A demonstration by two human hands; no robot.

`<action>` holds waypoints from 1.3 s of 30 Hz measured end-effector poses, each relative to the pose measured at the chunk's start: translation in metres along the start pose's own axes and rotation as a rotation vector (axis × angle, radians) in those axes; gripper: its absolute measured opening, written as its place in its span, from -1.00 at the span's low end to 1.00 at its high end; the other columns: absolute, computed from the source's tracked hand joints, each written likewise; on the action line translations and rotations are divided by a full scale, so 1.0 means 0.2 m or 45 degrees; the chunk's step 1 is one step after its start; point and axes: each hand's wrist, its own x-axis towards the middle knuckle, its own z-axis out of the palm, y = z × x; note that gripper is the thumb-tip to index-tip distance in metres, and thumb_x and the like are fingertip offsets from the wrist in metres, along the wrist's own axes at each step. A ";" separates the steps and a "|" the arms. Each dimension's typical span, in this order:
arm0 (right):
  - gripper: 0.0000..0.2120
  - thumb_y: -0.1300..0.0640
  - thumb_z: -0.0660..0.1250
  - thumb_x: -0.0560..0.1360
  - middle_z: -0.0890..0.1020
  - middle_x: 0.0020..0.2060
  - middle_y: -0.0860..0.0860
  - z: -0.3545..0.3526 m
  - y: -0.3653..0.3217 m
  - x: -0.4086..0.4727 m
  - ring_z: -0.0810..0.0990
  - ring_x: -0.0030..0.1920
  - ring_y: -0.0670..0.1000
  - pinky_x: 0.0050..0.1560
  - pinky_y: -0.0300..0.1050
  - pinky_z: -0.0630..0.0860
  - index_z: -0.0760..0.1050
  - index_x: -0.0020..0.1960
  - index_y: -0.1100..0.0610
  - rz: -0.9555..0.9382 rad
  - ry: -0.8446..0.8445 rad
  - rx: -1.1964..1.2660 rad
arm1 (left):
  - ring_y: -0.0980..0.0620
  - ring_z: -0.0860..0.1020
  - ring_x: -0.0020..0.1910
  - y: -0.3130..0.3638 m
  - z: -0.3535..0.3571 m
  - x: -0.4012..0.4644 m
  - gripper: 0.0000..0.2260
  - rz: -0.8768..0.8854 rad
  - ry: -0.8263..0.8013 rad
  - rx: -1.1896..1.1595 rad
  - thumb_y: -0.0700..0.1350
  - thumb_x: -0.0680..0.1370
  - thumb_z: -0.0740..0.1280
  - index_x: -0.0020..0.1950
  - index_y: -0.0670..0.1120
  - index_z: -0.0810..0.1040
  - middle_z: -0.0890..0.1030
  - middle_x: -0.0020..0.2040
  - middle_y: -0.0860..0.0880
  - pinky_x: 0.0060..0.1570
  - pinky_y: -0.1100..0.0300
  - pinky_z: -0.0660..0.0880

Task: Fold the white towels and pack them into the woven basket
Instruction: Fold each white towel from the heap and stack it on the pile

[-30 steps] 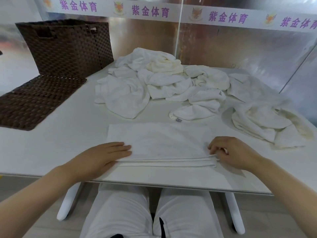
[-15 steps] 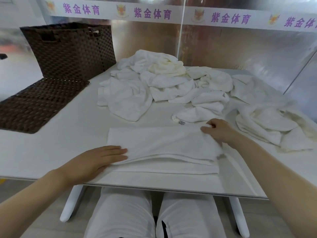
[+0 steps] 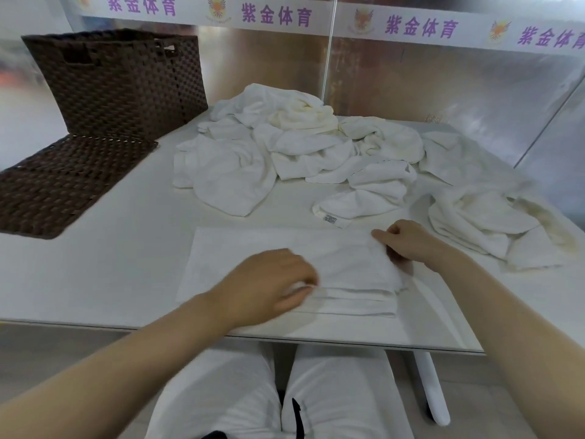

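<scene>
White laminate table (image 3: 104, 248), spread well beyond the fingers on every side. Brown woven basket (image 3: 126, 80) standing upright at the far left corner, well apart from both hands, with its flat woven lid (image 3: 63, 182) lying just in front of it on the tabletop. Heaped beyond the fingertips, a loose pile of white towels (image 3: 285, 147), crumpled and overlapping, stretching across the far middle of the table; a second crumpled heap (image 3: 481, 223) just to the outer side of the right hand. Directly under the fingers, near the front edge, the folded towel (image 3: 240, 248): flat and rectangular on its left part, stacked in several layers on its right part, layered edges showing along the near side. Left hand (image 3: 269, 286) resting palm-down on the towel's near middle, fingers curled, tips pinching the layered front edge. Right hand (image 3: 411, 242) at the towel's far right corner, fingers bent and bunched together, gripping a raised fold of cloth lifted off the layers below. Small printed label (image 3: 330, 219) on a towel corner just beyond the right fingertips. White-clad knees visible below the table edge.
</scene>
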 end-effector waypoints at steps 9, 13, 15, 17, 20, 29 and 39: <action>-0.77 0.07 0.44 0.51 0.69 -0.22 0.17 -0.08 0.05 -0.18 0.64 -0.30 0.04 -0.27 -0.13 0.60 0.62 -0.09 0.26 0.066 -0.326 0.172 | -0.07 0.52 0.18 0.00 0.24 0.23 -0.63 -0.010 -0.349 0.181 -0.03 0.56 0.21 0.36 -0.05 0.47 0.54 0.27 -0.02 0.00 0.00 0.55; -0.77 0.15 0.40 0.54 0.59 -0.42 0.09 -0.15 0.02 -0.27 0.56 -0.44 -0.02 -0.34 -0.16 0.58 0.56 -0.24 0.26 0.066 -0.430 0.405 | -0.05 0.60 -0.23 0.00 0.22 0.18 -0.66 -0.017 -0.073 0.204 0.02 0.56 0.08 0.11 -0.05 0.59 0.64 -0.17 -0.01 -0.40 0.07 0.53; -0.78 0.16 0.37 0.56 0.63 -0.33 0.17 -0.15 0.03 -0.31 0.59 -0.40 0.00 -0.28 -0.11 0.61 0.57 -0.22 0.26 0.080 -0.565 0.368 | 0.01 0.59 -0.12 -0.01 0.18 0.15 -0.65 -0.015 -0.104 0.065 0.08 0.59 0.08 0.15 -0.02 0.58 0.64 -0.09 0.03 -0.26 0.06 0.55; -0.79 0.14 0.36 0.57 0.68 -0.26 0.20 -0.10 0.07 -0.34 0.63 -0.32 0.03 -0.17 -0.05 0.65 0.57 -0.20 0.23 0.100 -0.635 0.141 | 0.09 0.52 0.17 -0.03 0.17 0.09 -0.60 0.068 -0.278 -0.075 0.17 0.62 0.10 0.24 0.00 0.57 0.61 0.18 0.07 0.13 0.17 0.49; -0.75 0.02 0.42 0.53 0.69 -0.26 0.12 -0.08 0.10 -0.34 0.64 -0.28 0.02 -0.14 -0.07 0.66 0.57 -0.13 0.22 0.131 -0.633 -0.063 | 0.23 0.33 0.41 -0.05 0.16 0.01 -0.51 0.001 -0.389 -0.363 0.25 0.63 0.02 0.34 0.02 0.53 0.45 0.41 0.13 0.39 0.35 0.22; -0.70 -0.08 0.34 0.54 0.60 -0.11 0.04 0.02 -0.02 -0.17 0.59 -0.15 0.04 -0.03 -0.07 0.51 0.49 0.13 0.11 -0.008 -0.188 -0.221 | 0.10 -0.13 0.58 -0.41 0.02 -0.13 -0.30 -0.635 -0.496 0.225 0.43 0.50 -0.23 0.59 0.17 -0.09 -0.10 0.60 0.14 0.50 0.18 -0.22; -0.69 0.08 0.43 0.52 0.64 -0.05 0.18 -0.08 -0.09 -0.03 0.64 -0.30 0.06 -0.31 -0.13 0.59 0.49 0.14 0.25 0.094 -0.410 0.234 | -0.11 0.26 0.49 -0.06 0.08 0.09 -0.33 -0.343 -0.320 0.203 0.27 0.51 -0.10 0.53 -0.01 0.27 0.25 0.55 -0.08 0.46 0.00 0.13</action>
